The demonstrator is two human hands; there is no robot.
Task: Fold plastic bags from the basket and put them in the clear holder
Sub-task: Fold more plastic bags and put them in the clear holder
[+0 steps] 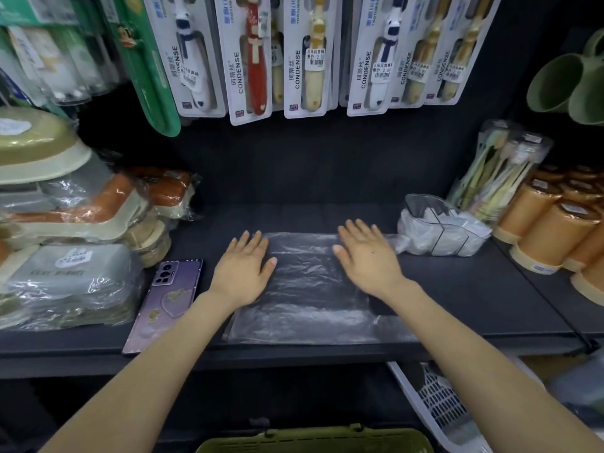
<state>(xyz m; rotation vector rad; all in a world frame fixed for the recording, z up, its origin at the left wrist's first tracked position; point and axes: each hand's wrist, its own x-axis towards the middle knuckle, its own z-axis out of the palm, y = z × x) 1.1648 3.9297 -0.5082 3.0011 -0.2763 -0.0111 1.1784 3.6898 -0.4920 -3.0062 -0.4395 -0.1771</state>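
shelf (474, 289): dark, level; we noted it as the work surface that carried everything below.
plastic bag (307, 289): clear, spread flat on the shelf in front of us, between the two forearms. its longer side seemed to run left to right, though wrinkles and the faint edges made this uncertain.
green basket (313, 441): at the bottom edge, below the shelf front. only its rim showed and the contents were hidden.
clear holder (441, 230): on the shelf at the far right of the bag, just beside its far right corner. it already held pale folded plastic.
phone (166, 299): face down on the shelf, just left of the bag and near the left forearm.
left hand (243, 269): palm down, fingers straight and spread, it pressed the bag's left edge and gripped nothing.
right hand (366, 256): palm down, fingers straight and spread, it pressed the far right part of the bag and gripped nothing.
step, as we judged it: smoothing the bag, with the fold not yet made.
key relation: the holder lay to the right of both hands and the right hand was nearer. we judged a fold across the left-right axis would end on that side.
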